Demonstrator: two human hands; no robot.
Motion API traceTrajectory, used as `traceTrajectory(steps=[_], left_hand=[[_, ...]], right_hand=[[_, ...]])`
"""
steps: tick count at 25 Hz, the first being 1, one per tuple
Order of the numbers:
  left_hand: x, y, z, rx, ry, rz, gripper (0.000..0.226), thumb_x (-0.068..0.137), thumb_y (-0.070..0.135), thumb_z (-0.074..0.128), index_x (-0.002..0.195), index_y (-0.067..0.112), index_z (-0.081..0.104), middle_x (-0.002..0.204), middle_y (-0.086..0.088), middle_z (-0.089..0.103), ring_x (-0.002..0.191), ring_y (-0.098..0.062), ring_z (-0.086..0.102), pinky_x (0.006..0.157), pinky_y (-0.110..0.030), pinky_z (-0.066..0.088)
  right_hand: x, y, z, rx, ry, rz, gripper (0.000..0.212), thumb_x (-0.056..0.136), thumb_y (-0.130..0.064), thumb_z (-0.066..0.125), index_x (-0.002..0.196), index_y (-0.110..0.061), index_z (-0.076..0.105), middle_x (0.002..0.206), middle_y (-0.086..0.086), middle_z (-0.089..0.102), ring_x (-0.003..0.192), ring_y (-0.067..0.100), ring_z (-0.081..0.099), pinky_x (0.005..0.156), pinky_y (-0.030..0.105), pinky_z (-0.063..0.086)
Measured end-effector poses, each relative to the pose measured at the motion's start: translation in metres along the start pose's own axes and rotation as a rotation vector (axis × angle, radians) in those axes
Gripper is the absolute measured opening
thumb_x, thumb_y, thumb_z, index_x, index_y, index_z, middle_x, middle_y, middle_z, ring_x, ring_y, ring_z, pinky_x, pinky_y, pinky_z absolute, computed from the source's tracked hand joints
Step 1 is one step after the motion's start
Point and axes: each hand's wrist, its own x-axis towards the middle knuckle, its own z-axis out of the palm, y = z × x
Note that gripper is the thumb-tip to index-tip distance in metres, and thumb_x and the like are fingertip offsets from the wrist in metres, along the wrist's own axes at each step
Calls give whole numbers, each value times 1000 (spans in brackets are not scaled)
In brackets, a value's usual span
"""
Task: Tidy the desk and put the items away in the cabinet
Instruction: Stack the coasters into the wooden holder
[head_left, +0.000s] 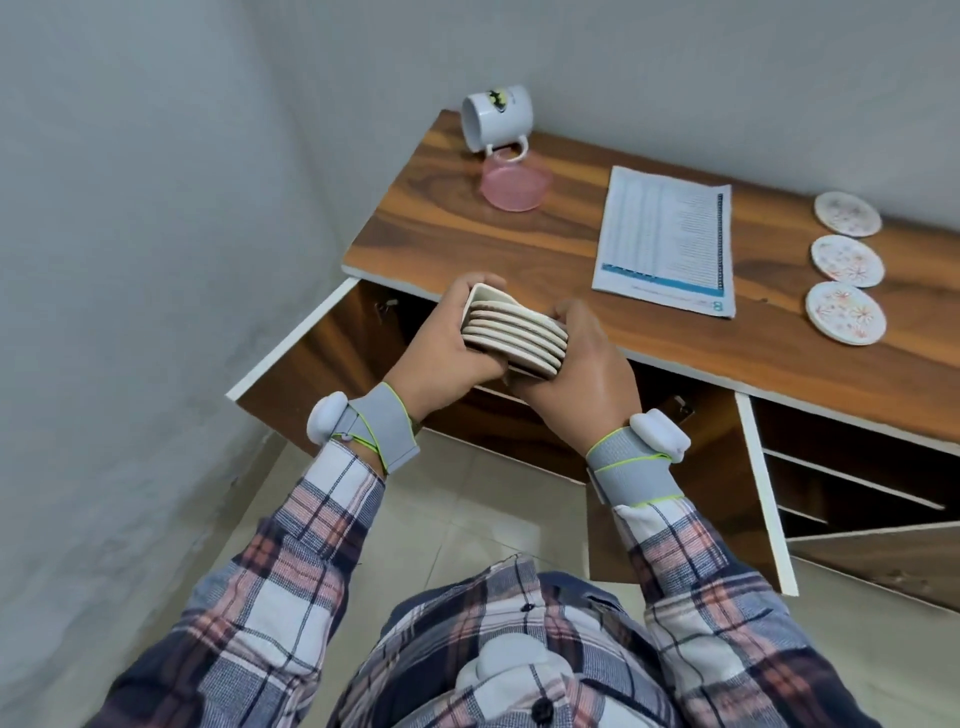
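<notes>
A pale grey wall (156, 208) is seen, lightly mottled. At the foot of the wall, glossy beige floor tiles (467, 493) are laid, with grout lines showing.

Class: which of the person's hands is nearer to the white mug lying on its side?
Left. The left hand holds the coaster stack nearly straight in front of the mug; the right hand holds its other end, further to the side and back.
</notes>
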Motion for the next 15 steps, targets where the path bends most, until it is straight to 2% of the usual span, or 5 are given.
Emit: traceTrajectory(steps=[4,7,11,13,15], left_hand=[[33,3,5,45,-99,18,78,72,-11,78,135,11,38,105,0,57,92,-5,61,83,-22,50],[52,5,7,24,-147,9,80,71,9,86,136,12,39,110,6,59,101,-4,61,88,-20,49],[83,0,-4,-100,-184,-62,43,88,34,57,128,21,45,110,4,59,102,-9,58,91,-31,50],[98,-5,-13,-81,-235,-84,38,90,37,51,126,24,47,109,6,59,102,-10,58,93,-39,50],[114,-9,-26,-68,-299,-79,39,90,39,51,127,28,46,109,10,60,101,-7,58,94,-37,49]], right_hand=[[22,17,-8,4,42,24,58,69,-41,77,115,-22,48,107,-1,60,92,24,61,67,36,49],[34,24,-9,-3,76,71,58,69,-42,76,115,-23,48,108,-2,60,91,22,61,68,35,49],[49,21,2,-20,136,159,58,67,-41,79,113,-26,47,105,-5,59,88,22,62,67,33,49],[57,17,8,-31,160,210,59,67,-41,79,114,-27,47,106,-7,59,88,20,61,65,28,43],[67,11,17,-53,186,263,60,67,-41,80,114,-29,46,106,-8,59,88,18,61,64,26,40]])
